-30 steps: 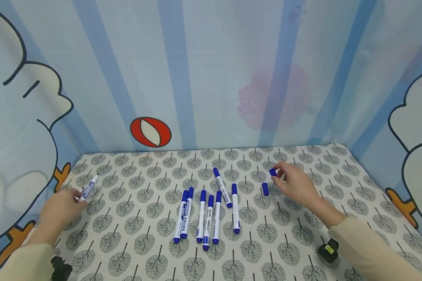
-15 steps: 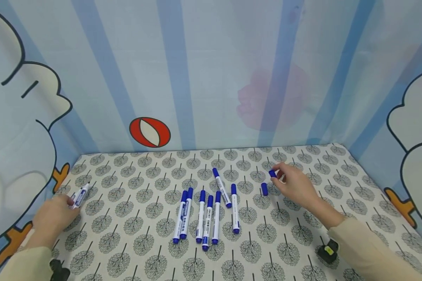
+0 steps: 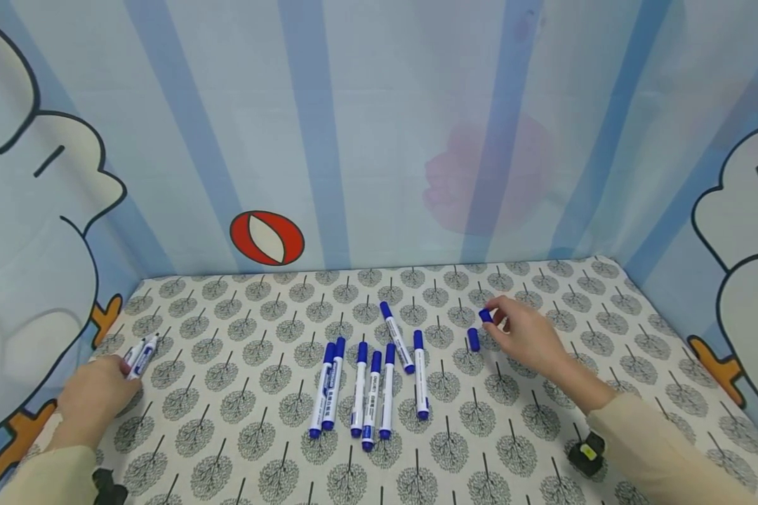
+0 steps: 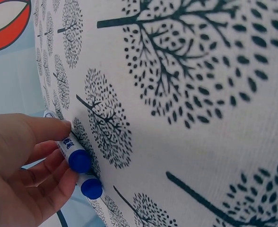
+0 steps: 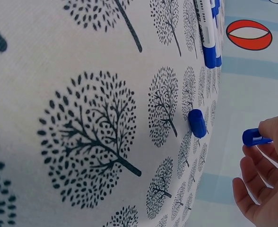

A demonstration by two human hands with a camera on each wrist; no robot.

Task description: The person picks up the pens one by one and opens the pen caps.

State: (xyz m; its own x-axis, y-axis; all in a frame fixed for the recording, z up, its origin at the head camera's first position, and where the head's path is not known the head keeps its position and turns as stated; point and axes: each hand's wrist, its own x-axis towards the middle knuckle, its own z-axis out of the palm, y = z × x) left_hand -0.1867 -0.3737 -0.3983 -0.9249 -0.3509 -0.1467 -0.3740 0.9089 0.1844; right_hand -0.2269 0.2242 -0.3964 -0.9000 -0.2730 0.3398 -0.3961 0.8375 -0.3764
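Blue is showing between the thumb and fingertip of my right hand [image 3: 524, 333], where I am pinching a short, cylindrical blue cap [image 5: 251, 138] above the white cloth printed with dark, round trees [image 3: 253, 463]; my remaining right fingers are curving loosely. A second cylindrical blue cap [image 3: 474, 340] is lying on the cloth just beside this hand. Far over to the left, my left hand [image 3: 95, 393] is pinching a slim white, blue-ended marker [image 4: 73, 150] between thumb and fingers, its uncapped dark tip pointing toward the back edge. Another white marker with a blue end [image 4: 91, 187] is showing just beside it; I cannot tell whether those two are touching. Between my hands, well apart from both, seven white markers with blue caps [image 3: 372, 400] are resting on the cloth, one of them slanting behind the rest. At the back, a pale blue striped curtain [image 3: 391, 140] is hanging, bearing a printed red-and-white ball [image 3: 267, 238].
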